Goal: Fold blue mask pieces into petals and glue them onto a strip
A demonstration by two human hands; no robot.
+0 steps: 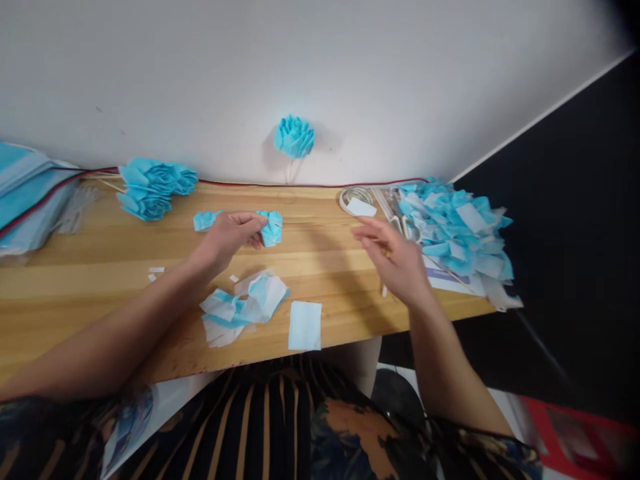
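My left hand [231, 235] is closed on a pleated strip of blue paper [271, 227], which sticks out on both sides of my fingers above the wooden table [125, 267]. My right hand [395, 257] hovers to the right with its fingers spread and nothing clearly in them; a thin wooden stick [383, 291] lies under it. My right fingertips are near a roll of white tape [356, 199] and scissors [409, 229]. Crumpled blue and white paper scraps [243, 308] and a flat light blue rectangle [305, 325] lie near the front edge.
Finished blue paper flowers [153, 185] lie at the back left, and one flower [294, 137] stands against the white wall. A big heap of cut blue paper pieces [457, 230] fills the table's right end. Stacked blue sheets [27, 193] sit far left.
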